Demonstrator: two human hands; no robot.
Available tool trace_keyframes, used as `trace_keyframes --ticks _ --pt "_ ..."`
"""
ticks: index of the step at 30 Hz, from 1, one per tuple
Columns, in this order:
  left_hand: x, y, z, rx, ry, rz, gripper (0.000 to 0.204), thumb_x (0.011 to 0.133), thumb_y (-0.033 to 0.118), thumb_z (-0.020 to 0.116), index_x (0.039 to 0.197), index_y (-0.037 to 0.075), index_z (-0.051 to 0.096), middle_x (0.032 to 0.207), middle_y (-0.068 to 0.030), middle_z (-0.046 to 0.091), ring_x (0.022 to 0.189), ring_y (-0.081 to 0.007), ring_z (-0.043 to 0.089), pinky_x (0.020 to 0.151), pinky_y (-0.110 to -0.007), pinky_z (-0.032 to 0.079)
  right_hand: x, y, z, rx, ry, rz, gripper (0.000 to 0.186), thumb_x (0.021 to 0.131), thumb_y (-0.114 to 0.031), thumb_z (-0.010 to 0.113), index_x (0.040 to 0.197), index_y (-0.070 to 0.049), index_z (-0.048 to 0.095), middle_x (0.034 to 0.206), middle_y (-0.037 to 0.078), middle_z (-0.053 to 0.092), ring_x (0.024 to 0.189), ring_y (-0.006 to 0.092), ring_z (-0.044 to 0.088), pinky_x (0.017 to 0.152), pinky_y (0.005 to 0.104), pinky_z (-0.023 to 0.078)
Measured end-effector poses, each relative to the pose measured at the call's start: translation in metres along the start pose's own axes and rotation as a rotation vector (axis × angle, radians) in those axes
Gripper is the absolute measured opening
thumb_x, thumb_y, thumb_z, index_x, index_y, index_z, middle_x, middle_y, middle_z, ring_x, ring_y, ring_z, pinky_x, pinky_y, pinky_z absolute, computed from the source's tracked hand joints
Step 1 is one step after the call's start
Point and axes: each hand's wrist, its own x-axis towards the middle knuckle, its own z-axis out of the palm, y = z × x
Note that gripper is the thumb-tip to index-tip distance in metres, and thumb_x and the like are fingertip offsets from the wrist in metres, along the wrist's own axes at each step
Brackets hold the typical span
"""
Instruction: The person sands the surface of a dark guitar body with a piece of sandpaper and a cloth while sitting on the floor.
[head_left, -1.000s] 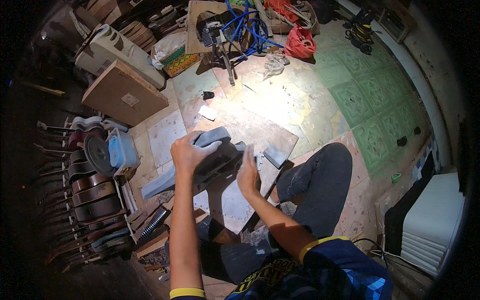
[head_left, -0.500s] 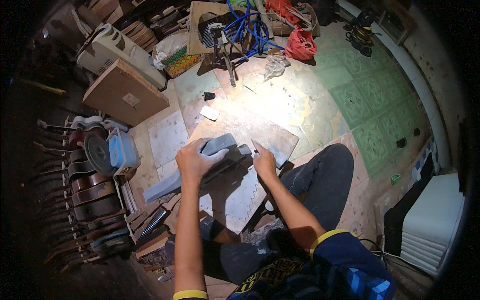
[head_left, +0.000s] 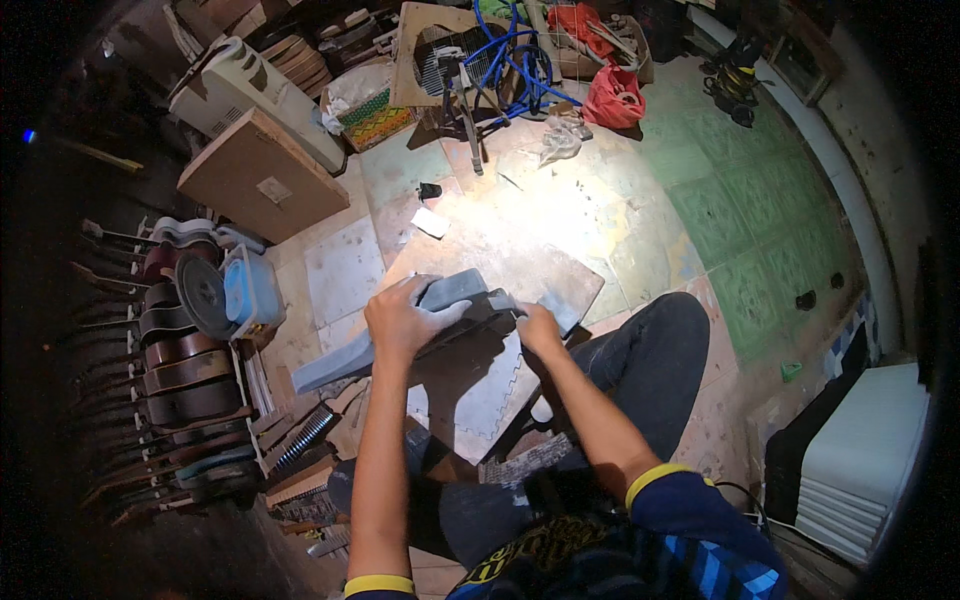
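Holding a blue container [head_left: 238,290], a clear plastic bin [head_left: 266,292] stands at the left, with a round dark lid [head_left: 203,295] just beside it. Farther back, a patterned green and yellow box [head_left: 380,123] carries crumpled pale plastic [head_left: 358,90], and a red bag [head_left: 612,99] sits closed in on itself, its contents hidden. The left hand [head_left: 398,318] is clamped around a long grey piece [head_left: 455,289], its thumb on the near side and its fingers over the far side; the piece is held above the board, one slim end slanting toward the lower left. The right hand [head_left: 540,329] has its fingers curled at the other end, by a small grey block [head_left: 501,299]; whether it pinches anything, I cannot tell. Below lie a dusty board [head_left: 545,262] and a pale mat [head_left: 485,395] with a jigsaw edge. Around them run worn tiles, turning green [head_left: 715,185] at the right, while guitars [head_left: 178,348] line the left wall.
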Motion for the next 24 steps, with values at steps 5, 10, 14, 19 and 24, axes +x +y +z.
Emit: trace_keyframes --ticks 5,10,14,19,24 --pt "0.001 -0.007 -0.01 0.097 -0.17 0.057 0.053 0.06 0.043 0.092 0.101 0.013 0.078 0.087 -0.0114 0.075 0.078 -0.0301 0.073 0.073 -0.038 0.057 -0.03 -0.012 -0.002 0.243 0.207 -0.166 0.05 0.084 -0.003 0.059 0.134 -0.004 0.063 0.123 0.021 0.07 0.115 0.0327 0.067 0.1 0.038 0.048" --pt "0.0 -0.009 -0.037 -0.052 -0.227 -0.01 0.056 0.059 0.036 0.095 0.105 0.009 0.077 0.095 -0.0126 0.077 0.085 -0.0284 0.074 0.08 -0.037 0.058 -0.035 -0.015 -0.033 0.825 -0.04 0.087 0.058 0.09 -0.022 0.075 0.14 0.0 0.057 0.125 0.012 0.067 0.117 0.0204 0.059 0.104 0.0328 0.044" --pt "-0.019 -0.012 -0.068 -0.217 -0.162 -0.06 0.056 0.057 0.022 0.095 0.107 0.004 0.077 0.099 -0.0115 0.078 0.09 -0.0192 0.074 0.085 -0.032 0.057 -0.059 -0.048 -0.072 0.601 -0.124 -0.278 0.087 0.081 -0.02 0.086 0.152 0.001 0.041 0.145 0.012 0.053 0.133 0.0193 0.049 0.111 0.0333 0.039" --pt "-0.048 -0.022 -0.091 -0.625 0.0 -0.197 0.062 0.047 0.002 0.088 0.107 -0.004 0.075 0.106 -0.0112 0.076 0.097 -0.0175 0.071 0.091 -0.032 0.055 -0.082 -0.093 -0.121 0.76 -0.191 -0.41 0.088 0.074 -0.001 0.086 0.151 0.001 0.042 0.139 0.012 0.057 0.127 0.0189 0.054 0.109 0.0336 0.041" --pt "-0.074 -0.041 -0.092 -0.893 0.035 -0.293 0.067 0.046 -0.002 0.086 0.111 -0.003 0.072 0.108 -0.0084 0.073 0.098 -0.0182 0.069 0.092 -0.032 0.054 -0.11 -0.128 -0.139 0.634 -0.215 -0.532 0.069 0.07 0.002 0.083 0.134 -0.003 0.058 0.119 0.007 0.066 0.112 0.0165 0.063 0.099 0.0306 0.048"
